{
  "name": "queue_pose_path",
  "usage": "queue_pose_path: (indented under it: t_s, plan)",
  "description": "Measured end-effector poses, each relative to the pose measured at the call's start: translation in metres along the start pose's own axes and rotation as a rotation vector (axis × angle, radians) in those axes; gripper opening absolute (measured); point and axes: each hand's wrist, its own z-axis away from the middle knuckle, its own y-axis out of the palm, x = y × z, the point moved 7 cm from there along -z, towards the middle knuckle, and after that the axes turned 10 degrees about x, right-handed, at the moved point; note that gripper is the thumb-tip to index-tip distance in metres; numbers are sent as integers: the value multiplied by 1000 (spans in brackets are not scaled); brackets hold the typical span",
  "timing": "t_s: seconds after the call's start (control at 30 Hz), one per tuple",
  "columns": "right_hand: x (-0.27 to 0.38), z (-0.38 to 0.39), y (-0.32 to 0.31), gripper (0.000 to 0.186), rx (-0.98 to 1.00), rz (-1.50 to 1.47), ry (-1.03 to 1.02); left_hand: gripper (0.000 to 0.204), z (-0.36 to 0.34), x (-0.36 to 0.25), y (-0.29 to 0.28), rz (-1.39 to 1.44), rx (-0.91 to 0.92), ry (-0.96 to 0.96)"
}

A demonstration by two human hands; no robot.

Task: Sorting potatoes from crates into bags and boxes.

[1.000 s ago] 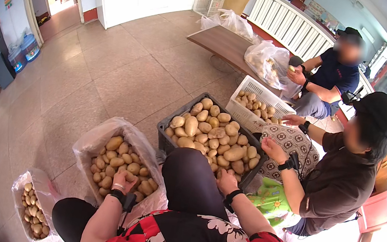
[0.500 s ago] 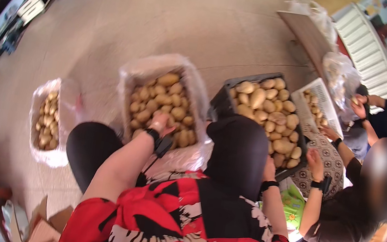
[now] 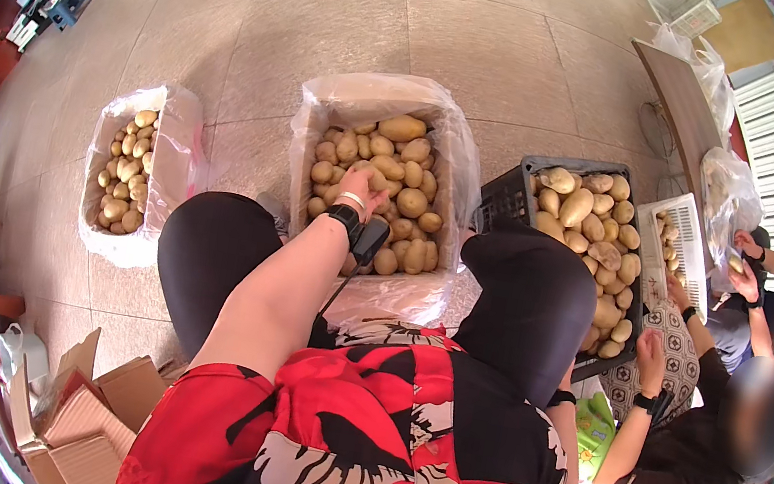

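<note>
The potatoes (image 3: 385,191) fill the plastic-lined box (image 3: 452,151) on the floor between our knees, straight ahead of the left hand (image 3: 364,193). That hand lies on the heap, fingers curled over one potato — whether it is truly gripped we cannot tell. Our right hand is hidden behind the right knee (image 3: 530,295), beside the black crate (image 3: 511,196) — so the left is nearer.

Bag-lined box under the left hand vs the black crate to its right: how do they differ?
The lined box has a clear plastic liner folded over its rim; the black crate is bare, with slotted walls. The left hand rests on the box's potatoes; no hand is in the crate. Both hold tan potatoes.
</note>
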Motion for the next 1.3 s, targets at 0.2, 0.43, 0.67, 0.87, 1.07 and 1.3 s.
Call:
queue_pose_path:
  t_s: [0.2, 0.43, 0.67, 0.87, 1.07, 1.3]
  plan:
    - [3, 7, -6, 30, 16, 90, -1, 24, -13, -42, 7, 271, 103, 170]
    - [2, 2, -12, 30, 39, 176, -27, 41, -9, -67, -3, 285, 27, 346]
    - [35, -3, -13, 31, -24, 556, -35, 36, -16, -20, -6, 140, 4, 137]
    - [121, 9, -22, 35, -286, 343, 286, 25, 7, 35, 26, -539, 147, -251]
    - [300, 22, 27, 42, -99, -512, -132, 30, 80, 51, 113, -546, 440, -283]
    - [424, 25, 140, 44, 152, -128, -218, 55, 202, 20, 221, -476, 1115, -442]
